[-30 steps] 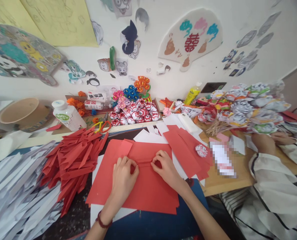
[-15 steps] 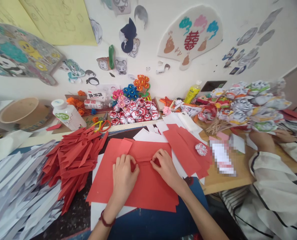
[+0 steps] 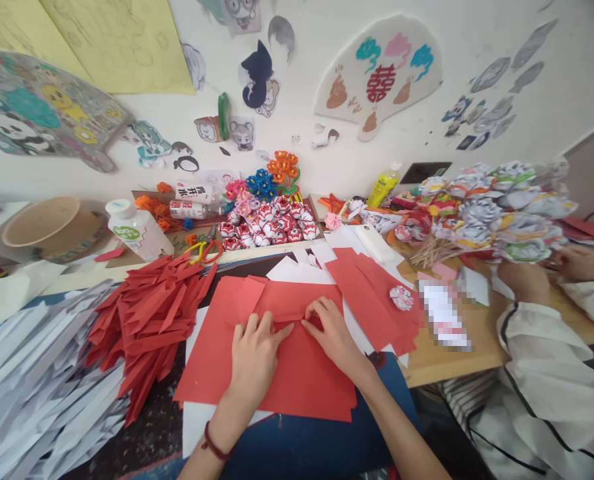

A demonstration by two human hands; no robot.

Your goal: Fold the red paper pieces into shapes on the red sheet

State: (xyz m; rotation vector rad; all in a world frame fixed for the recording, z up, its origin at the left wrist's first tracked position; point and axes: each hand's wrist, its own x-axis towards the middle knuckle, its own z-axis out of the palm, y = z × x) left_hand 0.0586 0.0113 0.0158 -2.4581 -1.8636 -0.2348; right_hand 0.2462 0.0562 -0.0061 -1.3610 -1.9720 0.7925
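Observation:
A narrow folded red paper strip (image 3: 291,318) lies across a stack of red paper sheets (image 3: 307,387) in front of me. My left hand (image 3: 254,353) is at the strip's left part, fingers curled on it and thumb stretched right along its lower edge. At the right end, my right hand (image 3: 331,337) pinches the strip between thumb and fingertips. A loose red paper piece (image 3: 251,295) rests on the stack above my left hand. To the left lies a pile of folded red strips (image 3: 147,320), beside a heap of folded white strips (image 3: 51,380).
Red-and-white paper flowers (image 3: 277,223), scissors (image 3: 207,250) and a white bottle (image 3: 139,230) line the back. More red sheets (image 3: 361,293) lie to the right. A co-worker's sleeve (image 3: 541,347) and hands are at the far right, near a bunch of wrapped flowers (image 3: 481,213).
My left hand has shifted right along the strip, its thumb now extended towards my right hand instead of pinching the left end. My right hand stays at the right end.

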